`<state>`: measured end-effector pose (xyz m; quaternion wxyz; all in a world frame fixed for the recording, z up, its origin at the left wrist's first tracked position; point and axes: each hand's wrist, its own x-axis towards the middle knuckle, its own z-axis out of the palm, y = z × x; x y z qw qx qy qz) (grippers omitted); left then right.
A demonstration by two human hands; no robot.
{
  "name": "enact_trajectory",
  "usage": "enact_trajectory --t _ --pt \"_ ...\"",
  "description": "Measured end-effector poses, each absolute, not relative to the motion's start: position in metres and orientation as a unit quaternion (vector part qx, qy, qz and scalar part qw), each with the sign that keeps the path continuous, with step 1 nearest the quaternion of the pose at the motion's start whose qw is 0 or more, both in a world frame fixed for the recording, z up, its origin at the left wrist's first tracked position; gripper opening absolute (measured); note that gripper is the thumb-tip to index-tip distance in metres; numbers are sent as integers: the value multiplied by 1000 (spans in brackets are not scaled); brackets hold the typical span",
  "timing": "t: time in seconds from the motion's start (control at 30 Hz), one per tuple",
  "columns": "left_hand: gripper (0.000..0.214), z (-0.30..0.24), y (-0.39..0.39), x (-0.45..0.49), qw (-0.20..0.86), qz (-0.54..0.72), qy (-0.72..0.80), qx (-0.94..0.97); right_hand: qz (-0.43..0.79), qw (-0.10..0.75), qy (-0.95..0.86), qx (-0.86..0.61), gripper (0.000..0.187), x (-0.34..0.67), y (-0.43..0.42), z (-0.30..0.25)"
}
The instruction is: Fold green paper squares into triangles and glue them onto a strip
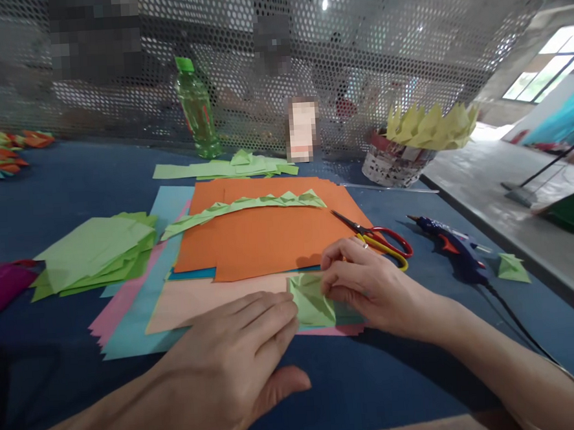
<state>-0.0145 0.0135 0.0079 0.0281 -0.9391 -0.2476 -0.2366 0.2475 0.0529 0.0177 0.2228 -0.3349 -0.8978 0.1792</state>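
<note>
A small light-green square of paper (pixel 312 301) lies on the stacked coloured sheets, with a crease showing on it. My left hand (pixel 237 348) rests flat, fingers stretched out, their tips at the square's left edge. At its right edge, my right hand (pixel 363 278) pinches the paper between thumb and fingers. Just behind, a strip of folded green paper points (pixel 262 203) lies across an orange sheet (pixel 269 239). Scissors with red and yellow handles (pixel 383 238) lie partly behind my right hand. Pink, blue and peach sheets (pixel 176 306) spread beneath.
Green paper squares (pixel 94 249) are piled on the left, near a magenta case (pixel 2 291). A glue gun (pixel 452 247) and a folded green piece (pixel 512 267) lie right. Behind stand a green bottle (pixel 197 110), paper strips (pixel 226 167) and a pot with yellow paper points (pixel 409 146).
</note>
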Motion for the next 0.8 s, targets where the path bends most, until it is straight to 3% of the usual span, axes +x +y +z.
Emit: enact_trajectory --t 0.3,0.5,0.8 --pt "39 9 14 -12 0 -229 -252 -940 199 182 -912 -309 13 238 43 22" --pt "42 10 11 -12 -17 -212 -261 -942 224 195 -907 -297 28 239 45 21" --pt "50 18 10 -9 10 -226 -254 -940 256 201 -888 -325 8 234 39 14"
